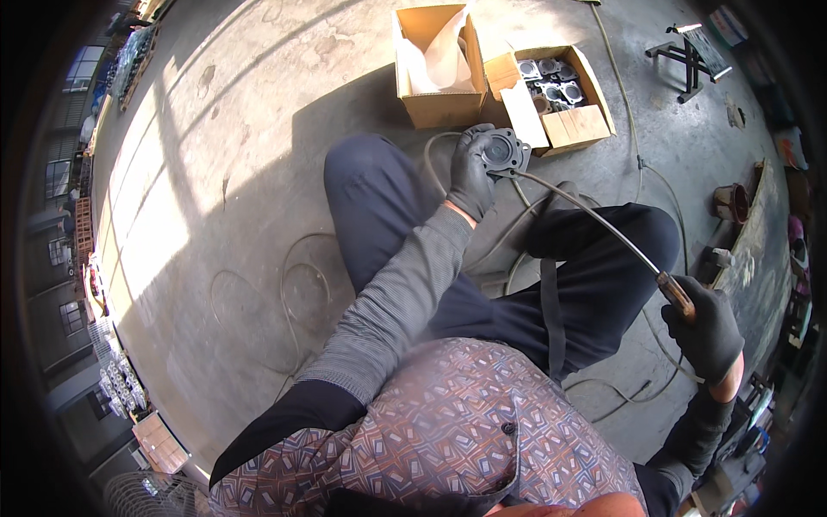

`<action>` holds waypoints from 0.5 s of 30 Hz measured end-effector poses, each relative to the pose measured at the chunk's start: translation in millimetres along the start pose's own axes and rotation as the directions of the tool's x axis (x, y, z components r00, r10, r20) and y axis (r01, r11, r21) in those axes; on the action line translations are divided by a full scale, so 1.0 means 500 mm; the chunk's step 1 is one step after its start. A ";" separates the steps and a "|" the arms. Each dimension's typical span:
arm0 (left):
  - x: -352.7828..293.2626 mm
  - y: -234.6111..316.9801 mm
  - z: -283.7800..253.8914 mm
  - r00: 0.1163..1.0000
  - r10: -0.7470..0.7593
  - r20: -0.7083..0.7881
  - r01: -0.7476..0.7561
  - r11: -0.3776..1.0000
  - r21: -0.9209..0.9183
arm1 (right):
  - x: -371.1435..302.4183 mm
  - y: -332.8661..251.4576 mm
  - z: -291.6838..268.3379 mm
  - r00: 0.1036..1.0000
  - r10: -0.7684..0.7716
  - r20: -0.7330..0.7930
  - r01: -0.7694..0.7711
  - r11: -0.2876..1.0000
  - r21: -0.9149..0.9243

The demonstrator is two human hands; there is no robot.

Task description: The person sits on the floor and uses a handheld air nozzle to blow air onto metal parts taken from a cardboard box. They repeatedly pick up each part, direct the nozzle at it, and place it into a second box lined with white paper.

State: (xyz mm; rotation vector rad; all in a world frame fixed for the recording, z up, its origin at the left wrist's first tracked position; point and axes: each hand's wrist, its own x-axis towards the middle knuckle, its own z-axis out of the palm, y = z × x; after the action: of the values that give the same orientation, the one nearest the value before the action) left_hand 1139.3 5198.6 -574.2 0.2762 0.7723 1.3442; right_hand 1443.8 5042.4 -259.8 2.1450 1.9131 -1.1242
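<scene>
Flanged part [499,152], open boxes [444,111] beyond, trailing hose [633,131]

Your left hand [471,171] and right hand [708,334]: both gloved charcoal-black. Flanged part [500,151]: dark grey. Tool handle [677,295]: worn wood-brown; its rod [596,215] silvery grey. Your left sleeve [398,297]: grey, finely textured, black higher up. Your top [439,414]: maze-like geometric print, rust, slate blue, cream. Your trousers [366,194]: navy. Tall carton [444,110]: tan-brown, cream paper [445,56]. Floor [207,327]: grey, sunlit patches near white.
</scene>
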 end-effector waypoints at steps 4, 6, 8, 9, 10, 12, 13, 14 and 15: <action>0.002 -0.001 -0.019 0.997 0.029 -0.073 -0.023 0.997 0.078 | -0.001 -0.009 0.002 0.999 -0.049 0.011 0.049 0.999 -0.005; -0.001 -0.001 -0.023 0.996 0.007 -0.084 0.000 0.997 0.083 | -0.002 -0.011 0.002 0.988 0.140 0.068 -0.147 0.984 0.101; -0.004 -0.001 -0.024 0.999 -0.040 -0.028 0.041 0.999 0.013 | -0.003 -0.010 0.005 0.978 0.196 0.073 -0.206 0.963 0.173; -0.004 0.000 -0.024 0.997 -0.071 -0.040 0.070 0.998 -0.004 | -0.003 -0.008 0.008 0.985 0.159 0.064 -0.166 0.978 0.130; -0.005 0.000 -0.025 0.995 -0.100 -0.015 0.099 0.993 -0.059 | -0.001 -0.005 0.011 0.990 0.124 0.063 -0.130 0.987 0.097; -0.004 0.001 -0.028 0.987 -0.158 -0.015 0.154 0.978 -0.142 | -0.001 0.000 0.015 0.997 0.056 0.053 -0.059 0.997 0.048; -0.004 0.001 -0.031 0.983 -0.182 -0.037 0.175 0.972 -0.156 | -0.002 0.002 0.017 0.999 0.022 0.047 -0.023 0.999 0.033; -0.002 0.001 -0.033 0.982 -0.187 -0.023 0.181 0.969 -0.169 | -0.004 0.003 0.017 0.999 0.013 0.042 -0.014 1.000 0.025; 0.000 0.000 -0.036 0.982 -0.191 -0.005 0.187 0.966 -0.181 | -0.005 0.004 0.019 0.999 0.005 0.037 -0.005 1.000 0.016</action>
State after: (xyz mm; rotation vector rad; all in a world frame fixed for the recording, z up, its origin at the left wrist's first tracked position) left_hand 1127.6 5194.2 -587.5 0.0429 0.6732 1.2279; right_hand 1441.4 5035.1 -266.0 2.1203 1.8890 -1.1738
